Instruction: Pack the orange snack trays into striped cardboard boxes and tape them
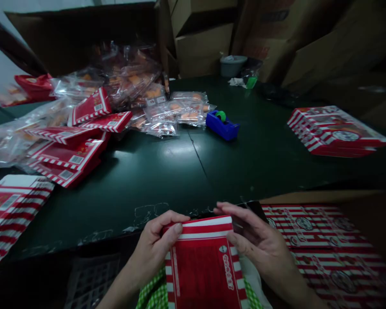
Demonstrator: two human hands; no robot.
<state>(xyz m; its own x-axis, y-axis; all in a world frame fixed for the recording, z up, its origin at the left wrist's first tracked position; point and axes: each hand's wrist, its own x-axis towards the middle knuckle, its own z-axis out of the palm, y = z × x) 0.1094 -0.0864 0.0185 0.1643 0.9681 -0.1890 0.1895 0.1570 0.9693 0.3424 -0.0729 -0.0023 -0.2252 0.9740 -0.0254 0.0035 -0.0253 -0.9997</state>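
Observation:
A red box with white stripes (206, 262) is held low at the near edge of the dark green table (186, 171). My left hand (154, 246) grips its left top corner, thumb pressed on the striped flap. My right hand (260, 244) holds the right top corner, fingers closed along the flap's edge. The box stands roughly upright over my lap, above a green checked cloth (154, 294).
Red striped boxes lie heaped at the left (70, 150), stacked at the right (334, 131) and packed in a carton at lower right (324, 244). Clear packets of orange items (167, 111) and a blue tape dispenser (222, 123) sit mid-table. Cardboard cartons (206, 43) stand behind.

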